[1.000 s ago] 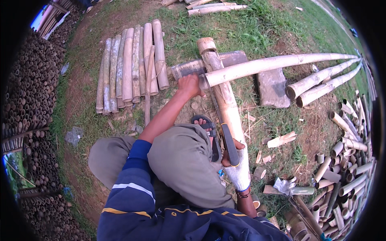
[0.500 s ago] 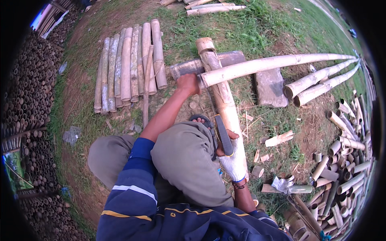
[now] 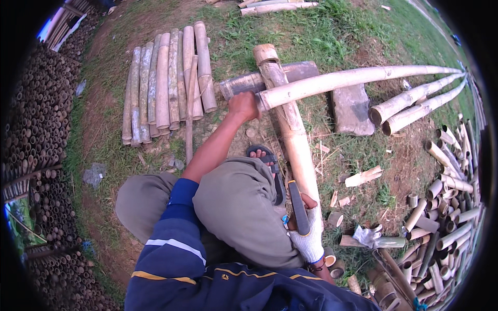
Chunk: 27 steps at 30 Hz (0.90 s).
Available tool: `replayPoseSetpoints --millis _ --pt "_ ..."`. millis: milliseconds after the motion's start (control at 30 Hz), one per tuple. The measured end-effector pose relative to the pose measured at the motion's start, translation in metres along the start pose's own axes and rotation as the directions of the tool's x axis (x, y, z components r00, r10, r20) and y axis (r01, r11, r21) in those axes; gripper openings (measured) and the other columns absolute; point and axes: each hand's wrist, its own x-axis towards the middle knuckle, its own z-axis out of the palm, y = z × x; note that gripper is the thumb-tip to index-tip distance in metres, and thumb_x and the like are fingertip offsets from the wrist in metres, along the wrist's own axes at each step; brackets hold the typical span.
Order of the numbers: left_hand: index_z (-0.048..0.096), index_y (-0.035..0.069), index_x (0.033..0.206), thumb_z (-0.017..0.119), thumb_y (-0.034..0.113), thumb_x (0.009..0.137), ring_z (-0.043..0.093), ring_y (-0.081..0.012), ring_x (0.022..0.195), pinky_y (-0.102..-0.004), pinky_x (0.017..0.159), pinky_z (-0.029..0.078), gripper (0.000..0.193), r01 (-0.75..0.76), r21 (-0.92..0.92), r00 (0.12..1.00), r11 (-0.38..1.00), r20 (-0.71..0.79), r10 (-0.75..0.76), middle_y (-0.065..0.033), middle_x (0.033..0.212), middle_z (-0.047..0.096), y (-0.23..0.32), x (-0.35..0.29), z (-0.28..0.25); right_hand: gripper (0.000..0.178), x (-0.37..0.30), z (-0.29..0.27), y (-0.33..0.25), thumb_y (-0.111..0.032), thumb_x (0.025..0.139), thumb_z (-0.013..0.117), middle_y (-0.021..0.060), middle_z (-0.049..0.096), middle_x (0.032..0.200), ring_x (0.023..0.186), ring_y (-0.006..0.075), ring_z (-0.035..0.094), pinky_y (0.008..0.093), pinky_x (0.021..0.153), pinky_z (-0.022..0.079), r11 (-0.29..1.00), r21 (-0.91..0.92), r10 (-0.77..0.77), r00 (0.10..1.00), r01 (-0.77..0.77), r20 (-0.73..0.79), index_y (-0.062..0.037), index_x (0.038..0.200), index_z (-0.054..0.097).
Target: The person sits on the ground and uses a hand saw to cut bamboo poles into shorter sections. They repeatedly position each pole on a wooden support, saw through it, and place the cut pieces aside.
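Note:
My left hand [image 3: 244, 107] is closed at the near end of a long pale bamboo pole [image 3: 342, 79], which reaches off to the far right. This pole lies across a thick bamboo length [image 3: 294, 137] with a notch cut near its far end. My right hand [image 3: 307, 228], in a white fingerless glove, is wrapped round the dark handle of a hand saw [image 3: 299, 208]. The saw's thin blade, seen almost edge-on, runs forward toward the pole just right of my left hand. Where its teeth meet the bamboo is hard to make out.
A row of cut bamboo lengths [image 3: 162, 83] lies at the left. A dark bamboo piece [image 3: 241, 85] sits beneath the notched length, near a stone block [image 3: 351, 111]. Two more poles [image 3: 410, 98] lie right; short offcuts [image 3: 446, 212] are heaped beyond. My sandalled foot [image 3: 267, 158] is close to the saw.
My right hand and the saw have drawn back toward me and slightly right. My left hand stays at the pole's end. The whole view has shifted a little.

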Motion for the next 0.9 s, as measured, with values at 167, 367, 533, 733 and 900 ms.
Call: replayPoseSetpoints --millis 167,367,533,733,900 --pt "0.079 0.005 0.123 0.102 0.034 0.069 0.078 -0.0387 0.118 -0.0492 0.101 0.063 0.066 -0.012 -0.022 0.999 1.000 -0.032 0.012 -0.0231 0.125 0.080 0.009 0.003 -0.002 0.058 0.131 0.032 -0.021 -0.001 0.092 0.069 0.0123 0.067 0.109 0.095 0.0212 0.068 0.0338 0.086 0.056 0.940 -0.113 -0.335 0.934 0.322 -0.126 -0.0015 0.148 0.057" --pt "0.081 0.006 0.123 0.101 0.035 0.071 0.076 -0.0372 0.121 -0.0481 0.105 0.061 0.063 -0.066 0.018 0.987 0.998 0.147 0.063 -0.0179 0.129 0.080 0.006 0.005 -0.018 0.063 0.128 0.039 -0.006 0.001 0.088 0.073 0.0140 0.068 0.117 0.099 0.0247 0.070 0.0362 0.089 0.057 0.948 -0.024 -0.318 0.936 0.318 -0.151 -0.0063 0.148 0.057" --pt "0.084 0.008 0.121 0.100 0.039 0.072 0.076 -0.0348 0.121 -0.0454 0.106 0.060 0.060 -0.050 0.004 0.968 0.999 0.246 0.047 -0.0110 0.129 0.081 -0.008 0.016 -0.017 0.078 -0.024 -0.020 0.001 0.003 0.081 0.074 0.0164 0.066 0.133 0.110 0.0260 0.069 0.0355 0.099 0.055 0.994 -0.082 -0.073 0.997 0.075 0.027 -0.0041 0.155 0.050" --pt "0.080 0.008 0.122 0.101 0.042 0.071 0.075 -0.0369 0.125 -0.0475 0.106 0.061 0.065 0.003 -0.007 0.998 1.000 0.060 -0.003 -0.0203 0.133 0.078 0.003 0.008 -0.003 0.073 0.096 0.034 0.030 0.001 0.084 0.074 0.0175 0.067 0.130 0.113 0.0296 0.073 0.0415 0.097 0.059 0.971 -0.005 -0.241 0.969 0.241 -0.064 -0.0083 0.153 0.052" --pt "0.078 0.008 0.124 0.101 0.040 0.069 0.075 -0.0390 0.123 -0.0492 0.103 0.062 0.068 -0.024 -0.031 0.998 0.999 -0.057 0.022 -0.0208 0.129 0.078 -0.004 0.010 -0.005 0.067 0.180 0.061 -0.023 0.001 0.085 0.073 0.0173 0.068 0.131 0.119 0.0298 0.072 0.0417 0.099 0.059 0.945 -0.134 -0.312 0.946 0.300 -0.086 -0.0086 0.149 0.056"
